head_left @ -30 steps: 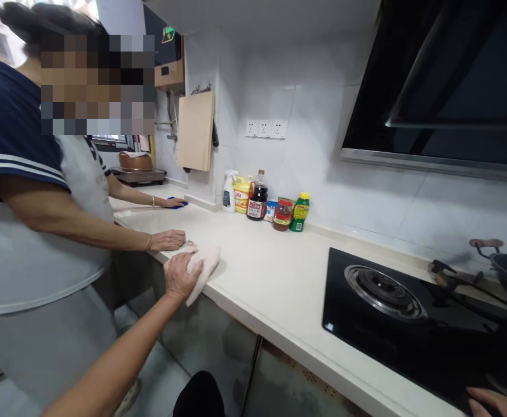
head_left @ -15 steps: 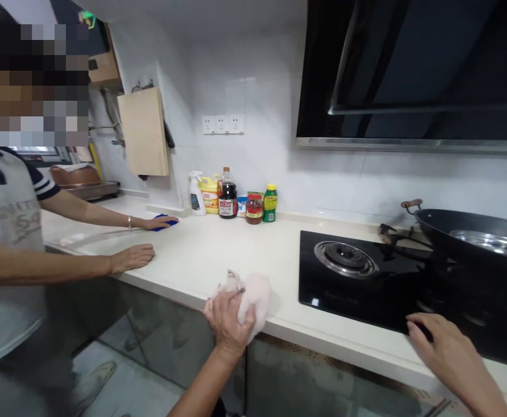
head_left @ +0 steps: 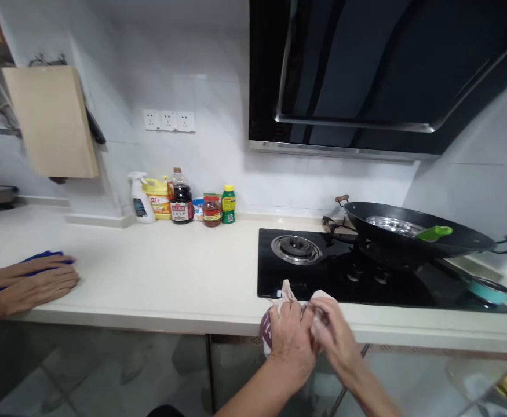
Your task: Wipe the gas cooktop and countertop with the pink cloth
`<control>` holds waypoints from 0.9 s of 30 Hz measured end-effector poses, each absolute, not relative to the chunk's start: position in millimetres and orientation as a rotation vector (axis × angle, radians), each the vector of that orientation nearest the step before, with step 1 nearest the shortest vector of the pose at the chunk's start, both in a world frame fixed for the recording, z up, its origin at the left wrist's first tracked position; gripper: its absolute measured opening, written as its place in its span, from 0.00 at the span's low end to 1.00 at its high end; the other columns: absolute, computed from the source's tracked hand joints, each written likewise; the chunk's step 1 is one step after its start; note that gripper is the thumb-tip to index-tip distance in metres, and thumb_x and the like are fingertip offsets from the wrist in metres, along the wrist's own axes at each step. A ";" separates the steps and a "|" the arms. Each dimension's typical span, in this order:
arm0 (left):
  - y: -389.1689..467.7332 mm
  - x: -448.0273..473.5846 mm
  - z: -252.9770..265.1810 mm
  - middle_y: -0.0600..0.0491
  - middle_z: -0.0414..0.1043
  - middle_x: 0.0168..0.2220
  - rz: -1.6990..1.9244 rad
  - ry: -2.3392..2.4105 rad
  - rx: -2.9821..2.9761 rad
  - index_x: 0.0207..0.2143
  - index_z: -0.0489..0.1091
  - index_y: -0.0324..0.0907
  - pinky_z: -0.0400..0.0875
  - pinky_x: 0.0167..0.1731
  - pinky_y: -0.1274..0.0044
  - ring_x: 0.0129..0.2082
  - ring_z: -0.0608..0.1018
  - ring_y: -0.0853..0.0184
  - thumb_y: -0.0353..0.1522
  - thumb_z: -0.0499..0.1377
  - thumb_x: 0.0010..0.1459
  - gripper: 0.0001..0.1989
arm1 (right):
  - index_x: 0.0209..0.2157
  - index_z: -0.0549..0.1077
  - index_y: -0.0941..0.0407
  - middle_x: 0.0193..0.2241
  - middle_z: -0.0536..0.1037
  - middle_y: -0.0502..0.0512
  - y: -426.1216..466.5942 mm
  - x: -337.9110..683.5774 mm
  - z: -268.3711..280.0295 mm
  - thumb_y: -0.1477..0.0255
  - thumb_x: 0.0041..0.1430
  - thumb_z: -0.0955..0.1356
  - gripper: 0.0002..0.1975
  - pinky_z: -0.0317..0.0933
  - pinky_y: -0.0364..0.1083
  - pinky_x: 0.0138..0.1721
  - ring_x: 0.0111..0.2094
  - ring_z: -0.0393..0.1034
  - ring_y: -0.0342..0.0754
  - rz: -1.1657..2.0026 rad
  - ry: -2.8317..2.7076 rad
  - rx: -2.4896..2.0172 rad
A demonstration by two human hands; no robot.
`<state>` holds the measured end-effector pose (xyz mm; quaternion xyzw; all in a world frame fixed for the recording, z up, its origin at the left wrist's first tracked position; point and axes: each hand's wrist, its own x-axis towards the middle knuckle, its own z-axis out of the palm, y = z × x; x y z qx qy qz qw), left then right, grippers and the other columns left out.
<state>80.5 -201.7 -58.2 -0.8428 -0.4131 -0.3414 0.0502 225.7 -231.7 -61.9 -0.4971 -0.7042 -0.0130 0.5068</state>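
At the counter's front edge, just before the gas stove, my left hand is closed on a crumpled pale cloth with a dark red patterned part hanging at its left. Beside it, my right hand grips the same cloth, its fingers bunched around a bit of it. Both hands are close together, and much of the cloth is hidden beneath them. The white countertop stretches off to the left.
A wok with a green-handled utensil sits on the stove. Bottles and jars, including a soy sauce bottle, stand along the wall. At left, another person's hands press a blue cloth. The range hood hangs above.
My view has turned right. My left hand has carried the cloth right to the stove's front, and my right hand has come over from the stove edge to grip it too.
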 end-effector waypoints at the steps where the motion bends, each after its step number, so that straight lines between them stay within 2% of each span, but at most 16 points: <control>1: -202.7 82.5 -58.5 0.41 0.75 0.43 -1.031 -1.244 -2.571 0.56 0.71 0.48 0.62 0.45 0.52 0.43 0.73 0.50 0.41 0.53 0.68 0.19 | 0.60 0.63 0.51 0.57 0.68 0.61 -233.4 214.2 -68.1 0.59 0.68 0.62 0.22 0.61 0.60 0.58 0.58 0.64 0.58 -0.071 -1.741 -1.198; 3: -203.3 76.3 -60.0 0.41 0.76 0.46 -1.011 -1.175 -2.601 0.57 0.71 0.48 0.63 0.47 0.53 0.46 0.73 0.49 0.38 0.53 0.67 0.18 | 0.66 0.56 0.50 0.60 0.65 0.62 -235.4 202.7 -79.6 0.54 0.66 0.64 0.32 0.59 0.63 0.59 0.60 0.61 0.61 -0.168 -1.801 -1.202; 6: -200.1 44.4 -62.3 0.43 0.71 0.58 -0.983 -0.946 -2.731 0.64 0.62 0.47 0.63 0.55 0.55 0.57 0.70 0.49 0.37 0.55 0.66 0.25 | 0.70 0.49 0.49 0.63 0.63 0.63 -237.5 204.9 -89.7 0.48 0.63 0.65 0.41 0.57 0.66 0.60 0.62 0.59 0.64 -0.252 -1.882 -1.210; 10: -189.2 -10.4 -62.4 0.44 0.62 0.67 -0.987 -0.772 -2.839 0.69 0.52 0.47 0.63 0.61 0.58 0.65 0.65 0.53 0.28 0.55 0.63 0.33 | 0.68 0.57 0.45 0.61 0.65 0.63 -234.8 199.7 -93.6 0.48 0.53 0.73 0.44 0.51 0.73 0.61 0.61 0.58 0.70 -0.361 -1.975 -1.376; 12: -183.5 -32.3 -59.6 0.45 0.64 0.66 -1.081 -0.818 -2.872 0.69 0.52 0.49 0.66 0.61 0.61 0.64 0.67 0.56 0.26 0.53 0.63 0.33 | 0.64 0.64 0.47 0.58 0.68 0.65 -228.6 182.9 -93.9 0.50 0.45 0.78 0.46 0.47 0.77 0.60 0.60 0.58 0.73 -0.432 -1.932 -1.479; 14: -179.1 -49.6 -54.5 0.45 0.68 0.62 -1.178 -0.956 -2.914 0.68 0.55 0.49 0.70 0.58 0.64 0.61 0.71 0.57 0.28 0.53 0.64 0.30 | 0.60 0.67 0.49 0.57 0.69 0.66 -220.7 157.4 -91.9 0.50 0.41 0.79 0.45 0.43 0.78 0.60 0.61 0.56 0.75 -0.448 -1.893 -1.573; 16: -175.2 -64.8 -49.1 0.44 0.71 0.60 -1.227 -1.118 -2.932 0.64 0.60 0.46 0.72 0.56 0.64 0.58 0.74 0.57 0.30 0.53 0.63 0.27 | 0.60 0.67 0.50 0.60 0.68 0.65 -212.6 126.5 -86.9 0.50 0.45 0.78 0.43 0.41 0.75 0.62 0.64 0.53 0.74 -0.402 -1.895 -1.631; 19: -167.0 -89.2 -45.6 0.44 0.73 0.57 -1.251 -1.281 -2.845 0.61 0.64 0.43 0.73 0.55 0.61 0.55 0.77 0.55 0.32 0.54 0.60 0.26 | 0.63 0.64 0.53 0.62 0.67 0.65 -199.7 79.9 -76.0 0.51 0.50 0.75 0.42 0.46 0.71 0.63 0.62 0.56 0.69 -0.330 -1.966 -1.592; 24: -149.7 -127.1 -54.2 0.45 0.75 0.55 -1.302 -1.382 -2.664 0.58 0.67 0.44 0.74 0.54 0.59 0.53 0.78 0.52 0.39 0.56 0.58 0.25 | 0.67 0.56 0.53 0.55 0.72 0.63 -181.8 41.5 -62.2 0.54 0.56 0.73 0.43 0.57 0.64 0.55 0.49 0.65 0.60 -0.437 -2.084 -1.313; 27: -152.2 -129.9 -58.4 0.44 0.72 0.58 -1.335 -1.305 -2.668 0.59 0.66 0.44 0.71 0.57 0.59 0.57 0.75 0.52 0.40 0.56 0.60 0.25 | 0.63 0.60 0.52 0.50 0.74 0.59 -182.5 53.9 -61.3 0.57 0.59 0.70 0.34 0.60 0.59 0.50 0.44 0.65 0.56 -0.532 -2.136 -1.169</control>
